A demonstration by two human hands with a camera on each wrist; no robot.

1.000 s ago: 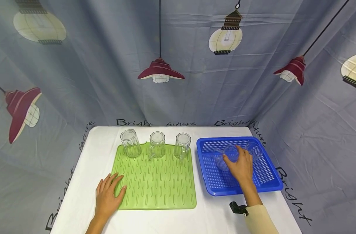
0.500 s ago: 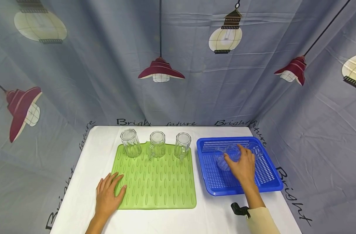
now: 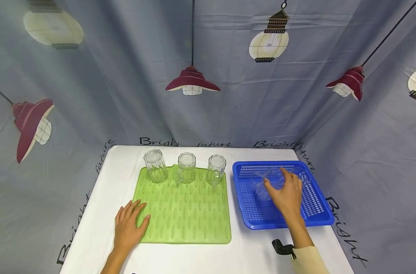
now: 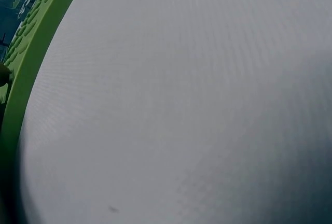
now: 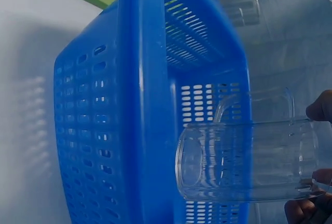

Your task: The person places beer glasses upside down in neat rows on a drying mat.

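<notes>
In the blue basket (image 3: 314, 213), right hand (image 3: 287, 192) grips a glass mug (image 5: 249, 159); left hand (image 3: 128, 226) lies flat.

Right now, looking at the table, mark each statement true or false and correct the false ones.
1. Three glasses stand along the far edge of the green mat. True.
2. The right hand reaches into a red basket. False: the basket is blue.
3. The left hand rests flat on the mat's near left corner. True.
4. The right hand grips a clear mug lying on its side. True.
5. The basket sits left of the mat. False: it sits right of it.
</notes>
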